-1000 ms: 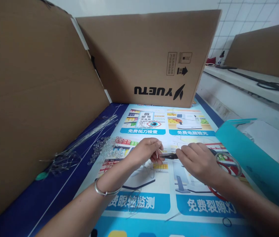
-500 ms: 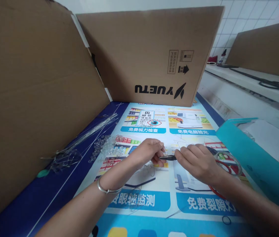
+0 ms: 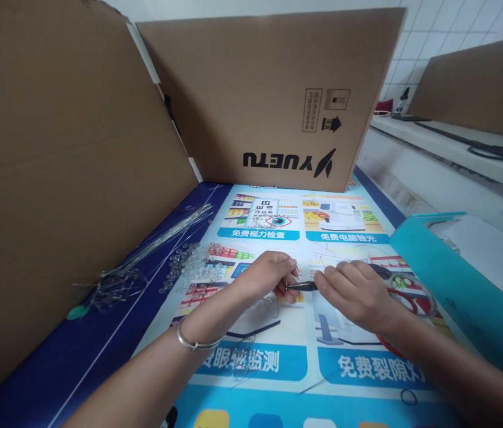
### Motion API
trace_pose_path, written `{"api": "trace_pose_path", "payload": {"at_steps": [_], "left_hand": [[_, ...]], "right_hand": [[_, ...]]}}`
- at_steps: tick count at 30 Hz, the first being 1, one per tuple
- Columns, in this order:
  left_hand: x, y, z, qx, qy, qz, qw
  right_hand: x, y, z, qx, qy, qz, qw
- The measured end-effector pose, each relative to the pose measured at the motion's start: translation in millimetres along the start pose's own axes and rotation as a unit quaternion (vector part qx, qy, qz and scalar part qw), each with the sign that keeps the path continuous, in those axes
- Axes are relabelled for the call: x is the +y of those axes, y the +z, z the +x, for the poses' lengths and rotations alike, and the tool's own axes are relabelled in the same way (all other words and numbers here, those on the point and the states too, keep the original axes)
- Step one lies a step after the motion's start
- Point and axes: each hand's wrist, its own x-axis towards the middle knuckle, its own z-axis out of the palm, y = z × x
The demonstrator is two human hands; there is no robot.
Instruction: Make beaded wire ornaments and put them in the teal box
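Note:
My left hand (image 3: pixel 273 276) is closed in a pinch on a thin wire (image 3: pixel 298 274), at the middle of the printed mat (image 3: pixel 311 333). In my right hand (image 3: pixel 354 294) are dark-tipped pliers (image 3: pixel 302 286), their nose pointing left. The plier tips meet my left fingers at the wire; what exactly they grip is too small to make out. My right palm hides most of the plier handles. Left of my left hand lies a spread of clear beads (image 3: pixel 193 267). Loose bits of thin wire (image 3: pixel 244 356) rest on the mat below the hands.
A bundle of straight wires (image 3: pixel 171 232) and a wire tangle (image 3: pixel 120 288) lie at the left. Cardboard panels (image 3: pixel 269 101) stand behind and to the left. A teal box (image 3: pixel 465 291) is at the right, near a wire coil (image 3: pixel 415 291). A black ring (image 3: pixel 408 397) lies in front.
Hardly anything differs. Both hands keep their places with the wire and the pliers; the view has shifted very slightly.

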Motion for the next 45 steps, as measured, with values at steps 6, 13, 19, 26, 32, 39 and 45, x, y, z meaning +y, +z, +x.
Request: {"api": "trace_pose_path", "payload": {"at_steps": [6, 13, 19, 26, 32, 39, 45], "left_hand": [[0.5, 1.7, 1.0, 0.0, -0.004, 0.003, 1.0], [-0.3, 1.0, 1.4, -0.005, -0.011, 0.002, 1.0], [-0.5, 0.5, 1.4, -0.002, -0.001, 0.012, 1.0], [5.8, 3.2, -3.1, 0.009, 0.01, 0.036, 0.999], [12.5, 6.1, -7.2, 0.021, 0.012, 0.084, 0.996], [12.0, 7.1, -9.8, 0.011, 0.057, 0.167, 0.984], [15.7, 8.1, -14.7, 0.033, 0.117, 0.326, 0.938]], "right_hand": [[-0.3, 2.6, -1.7, 0.003, -0.001, -0.001, 1.0], [-0.3, 2.9, -1.1, 0.008, 0.004, 0.007, 1.0], [-1.3, 3.7, -2.2, -0.008, 0.016, 0.023, 1.0], [-9.0, -0.2, 1.2, -0.059, 0.077, 0.07, 0.993], [-15.4, -3.7, 5.8, -0.137, 0.165, 0.144, 0.966], [-13.9, -11.9, 10.5, -0.217, 0.214, 0.203, 0.931], [-11.2, -15.5, 10.3, -0.257, 0.243, 0.233, 0.906]]}}
